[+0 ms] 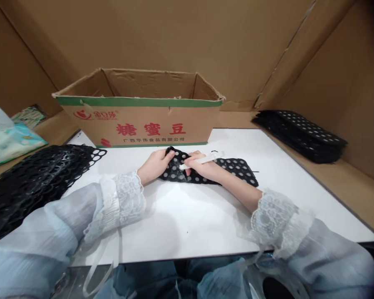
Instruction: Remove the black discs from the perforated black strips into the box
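A black strip with rows of round holes [237, 169] lies across the white board, its left end raised a little. My left hand [155, 165] is closed on that left end, thumb on top. In my right hand [202, 165] is a slim white pen-shaped tool [210, 158], held like a pencil. Its tip points left and down at the strip, close to my left thumb. I cannot make out the tip itself. The side of my right hand rests over the middle of the strip and hides part of it.
Behind my hands stands an open cardboard box [137, 124] with a green rim. A pile of black openwork sheets [34, 178] is at the left, near a tissue pack [12, 139]. Stacked black perforated pieces [302, 135] lie at the right. Cardboard walls [174, 37] enclose the white board [180, 224].
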Available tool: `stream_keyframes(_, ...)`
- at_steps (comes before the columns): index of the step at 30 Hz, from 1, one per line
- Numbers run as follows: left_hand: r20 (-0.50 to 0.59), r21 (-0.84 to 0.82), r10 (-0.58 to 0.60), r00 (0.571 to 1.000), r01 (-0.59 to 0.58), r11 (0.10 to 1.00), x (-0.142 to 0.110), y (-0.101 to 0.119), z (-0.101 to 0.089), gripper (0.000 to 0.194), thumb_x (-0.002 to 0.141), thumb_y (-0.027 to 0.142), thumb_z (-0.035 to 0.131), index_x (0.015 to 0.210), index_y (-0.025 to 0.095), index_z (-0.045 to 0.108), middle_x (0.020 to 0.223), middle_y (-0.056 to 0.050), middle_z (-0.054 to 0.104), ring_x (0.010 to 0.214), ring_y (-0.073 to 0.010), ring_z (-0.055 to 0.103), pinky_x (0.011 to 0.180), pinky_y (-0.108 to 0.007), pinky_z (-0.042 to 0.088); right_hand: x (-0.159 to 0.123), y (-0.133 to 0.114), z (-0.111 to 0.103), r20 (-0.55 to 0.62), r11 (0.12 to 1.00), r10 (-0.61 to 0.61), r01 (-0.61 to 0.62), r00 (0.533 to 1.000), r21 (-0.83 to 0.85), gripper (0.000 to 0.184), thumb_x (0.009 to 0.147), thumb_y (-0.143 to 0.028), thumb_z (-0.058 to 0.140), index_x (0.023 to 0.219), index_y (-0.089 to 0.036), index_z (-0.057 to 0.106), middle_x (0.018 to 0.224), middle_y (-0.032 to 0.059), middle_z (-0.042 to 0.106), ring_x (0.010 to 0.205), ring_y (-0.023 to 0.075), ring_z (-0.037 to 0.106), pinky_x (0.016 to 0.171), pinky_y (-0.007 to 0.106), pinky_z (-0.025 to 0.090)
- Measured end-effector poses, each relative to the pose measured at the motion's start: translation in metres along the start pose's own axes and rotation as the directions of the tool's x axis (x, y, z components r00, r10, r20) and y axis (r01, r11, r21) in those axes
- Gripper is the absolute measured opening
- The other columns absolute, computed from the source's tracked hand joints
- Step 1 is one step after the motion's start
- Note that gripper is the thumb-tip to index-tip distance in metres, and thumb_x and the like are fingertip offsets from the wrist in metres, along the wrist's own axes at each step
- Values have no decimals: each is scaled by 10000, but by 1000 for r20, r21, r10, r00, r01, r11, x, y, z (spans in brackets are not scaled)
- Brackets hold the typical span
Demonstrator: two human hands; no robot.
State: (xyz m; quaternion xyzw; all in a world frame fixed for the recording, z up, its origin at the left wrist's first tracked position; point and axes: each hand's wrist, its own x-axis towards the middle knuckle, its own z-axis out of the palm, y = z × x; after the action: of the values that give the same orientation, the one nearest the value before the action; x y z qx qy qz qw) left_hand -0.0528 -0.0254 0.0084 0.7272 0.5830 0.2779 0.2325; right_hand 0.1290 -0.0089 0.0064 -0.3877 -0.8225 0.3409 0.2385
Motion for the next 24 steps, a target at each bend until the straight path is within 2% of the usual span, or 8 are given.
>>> stream_keyframes(2,81,-66,-34,996,40,997,1,0,-5,444,839,482,314,780,112,553,893,-99,637,804,-220,556,720,-307,404,1,0,-1,-12,1000,13,-13,1000,13,368,783,-269,381,479,-174,563,681,24,527,884,167,483,826,265,317)
stream_keyframes(4,253,-194,5,968,46,980,3,0,-13,440,804,511,387,880,114,562,952,-91,632,843,-215,559,735,-299,418,2,0,-2,-23,999,27,-27,999,33,356,776,-255,378,474,-172,547,690,27,513,899,172,471,843,277,309)
stream_keyframes(7,524,-328,130,842,59,943,7,0,-25,429,712,454,570,1014,151,548,1025,-54,618,914,-196,552,781,-272,423,2,-1,-1,-27,999,34,-33,999,43,338,763,-237,383,459,-173,518,681,27,483,904,178,453,863,298,302)
stream_keyframes(9,597,-296,137,791,58,953,8,0,-31,403,690,427,603,989,159,570,1007,-39,622,899,-186,554,776,-260,421,1,-2,0,-27,999,29,-28,999,28,324,753,-224,387,453,-177,502,665,28,461,909,187,437,874,316,298)
stream_keyframes(15,590,-198,98,801,26,980,9,-3,-31,352,742,467,527,827,135,610,894,-28,629,792,-169,545,703,-238,413,-2,-5,4,-31,999,22,-23,999,-32,313,762,-236,384,475,-185,498,682,26,432,910,205,399,890,368,287)
stream_keyframes(19,577,-286,111,809,73,955,8,-7,-28,381,756,474,513,899,135,609,965,-49,622,857,-189,542,752,-260,416,-3,-7,2,-16,999,16,-17,1000,-37,323,777,-251,369,486,-182,490,708,27,435,912,202,388,896,368,280)
stream_keyframes(24,575,-404,97,812,179,897,6,-10,-23,407,766,467,517,1003,147,595,969,-63,629,871,-193,555,768,-284,430,-4,-12,-4,-9,999,25,-24,1000,48,353,792,-269,349,482,-174,489,696,32,446,921,191,401,906,329,273)
